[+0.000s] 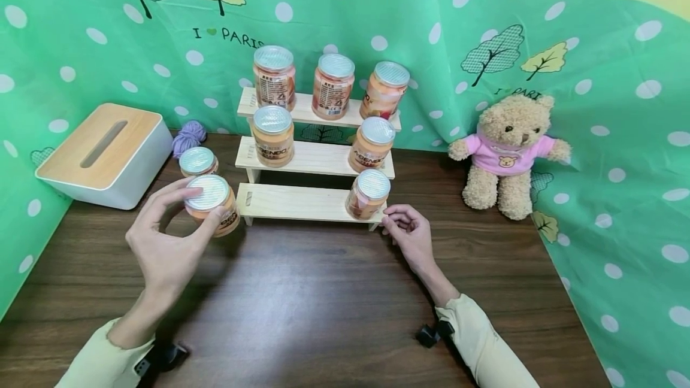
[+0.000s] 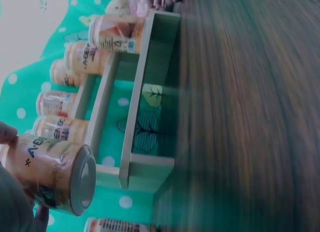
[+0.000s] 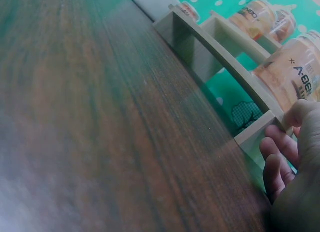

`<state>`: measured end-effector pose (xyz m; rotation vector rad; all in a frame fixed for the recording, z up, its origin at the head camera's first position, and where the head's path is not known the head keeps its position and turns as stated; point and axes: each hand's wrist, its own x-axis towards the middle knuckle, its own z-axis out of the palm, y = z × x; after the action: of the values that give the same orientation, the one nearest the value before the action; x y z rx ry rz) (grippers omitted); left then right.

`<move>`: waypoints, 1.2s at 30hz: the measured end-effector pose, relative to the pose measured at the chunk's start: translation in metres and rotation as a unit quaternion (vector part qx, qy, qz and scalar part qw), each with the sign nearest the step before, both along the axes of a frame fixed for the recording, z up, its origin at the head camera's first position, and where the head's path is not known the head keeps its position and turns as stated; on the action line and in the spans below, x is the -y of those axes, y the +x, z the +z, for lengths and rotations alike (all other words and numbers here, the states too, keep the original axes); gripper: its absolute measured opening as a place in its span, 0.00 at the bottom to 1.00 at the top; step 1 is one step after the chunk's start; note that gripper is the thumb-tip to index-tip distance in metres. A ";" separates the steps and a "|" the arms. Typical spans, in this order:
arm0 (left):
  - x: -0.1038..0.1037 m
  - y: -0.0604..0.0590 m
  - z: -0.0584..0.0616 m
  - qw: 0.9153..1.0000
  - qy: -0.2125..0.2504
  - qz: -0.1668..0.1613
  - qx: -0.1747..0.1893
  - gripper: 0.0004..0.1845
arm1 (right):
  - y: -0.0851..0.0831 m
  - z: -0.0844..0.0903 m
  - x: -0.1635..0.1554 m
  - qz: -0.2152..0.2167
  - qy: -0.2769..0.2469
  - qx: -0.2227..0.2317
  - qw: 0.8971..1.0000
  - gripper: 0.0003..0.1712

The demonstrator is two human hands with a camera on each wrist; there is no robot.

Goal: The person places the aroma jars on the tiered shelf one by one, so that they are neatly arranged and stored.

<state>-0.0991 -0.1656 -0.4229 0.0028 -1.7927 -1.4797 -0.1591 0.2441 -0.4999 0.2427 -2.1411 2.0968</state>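
Observation:
My left hand [image 1: 167, 250] grips a jar [image 1: 209, 195] with orange contents and a silver lid, fingers and thumb near its top. In the left wrist view this jar [image 2: 52, 174] is raised above the table, its base showing. A second such jar [image 1: 198, 161] stands just behind it, partly hidden. The three-step wooden shelf [image 1: 291, 202] stands in the middle. At the right end of its lowest step my right hand [image 1: 412, 235] pinches the board's corner with curled fingers, close beside a jar [image 1: 368, 196]. In the right wrist view the thumb lies over that corner [image 3: 275, 114].
Two jars stand on the middle step [image 1: 318, 157] and three on the top step [image 1: 304, 106]. A white tissue box [image 1: 124, 178] with a wooden lid and purple yarn [image 1: 190, 136] are at the left. A teddy bear [image 1: 509, 154] sits at the right, against green cloth.

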 end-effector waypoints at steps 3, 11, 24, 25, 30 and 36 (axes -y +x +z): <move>-0.004 -0.003 -0.002 1.000 -0.008 -0.007 -0.006 0.21 | 0.000 0.001 0.000 0.000 0.000 -0.001 1.000 0.11; -0.024 -0.005 0.004 0.999 -0.014 -0.034 -0.010 0.21 | 0.001 0.003 0.001 -0.006 0.002 0.005 1.000 0.10; -0.054 -0.012 -0.003 0.996 -0.014 -0.087 0.000 0.22 | 0.001 0.000 0.000 -0.010 0.006 0.005 1.000 0.11; -0.057 -0.013 -0.004 0.996 -0.013 -0.092 -0.001 0.22 | 0.001 0.000 -0.001 -0.010 0.006 0.006 1.000 0.11; -0.066 -0.014 -0.007 0.994 -0.032 -0.103 -0.001 0.21 | 0.000 -0.001 -0.001 -0.007 0.005 0.007 1.000 0.11; -0.074 -0.013 -0.015 0.991 -0.057 -0.117 0.018 0.20 | 0.000 0.001 0.000 -0.009 0.008 0.007 1.000 0.10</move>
<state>-0.1126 -0.0913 -0.4377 -0.2473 -1.9579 -1.5445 -0.1592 0.2445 -0.4985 0.2113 -2.1606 2.0775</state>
